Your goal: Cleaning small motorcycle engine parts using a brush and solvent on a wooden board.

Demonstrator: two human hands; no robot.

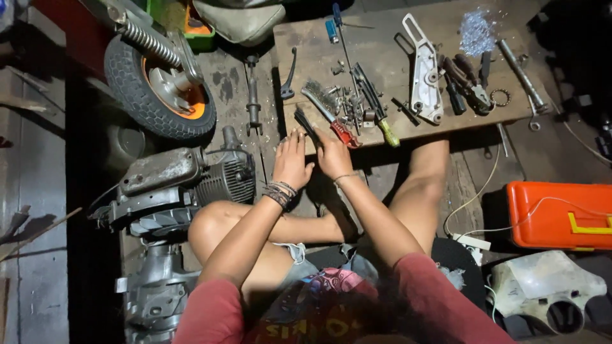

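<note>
Both hands are meeting at the near edge of the low wooden tabletop (408, 38), close to the middle of the view. The left hand (292, 159) is lying palm down with fingers stretched forward, and a dark flat tool (305, 121) is sticking out from its fingertips toward 12 o'clock; whether the fingers are pinching it or only touching it, I cannot tell. The right hand (333, 153) is lying just beside it at 3 o'clock, fingers curled downward, with a red-handled wire brush (330, 114) touching its fingertips; its grip cannot be told either. At 1 o'clock from the hands a heap of bolts (347, 102) is lying beside a yellow-handled screwdriver (376, 105). Farther toward 2 o'clock are lying a white metal bracket (422, 70) and pliers (468, 83). At 9 o'clock an engine (191, 181) is sitting on the floor, with a small wheel (156, 86) at 10 o'clock. An orange toolbox (558, 213) is sitting well apart at 4 o'clock.
</note>
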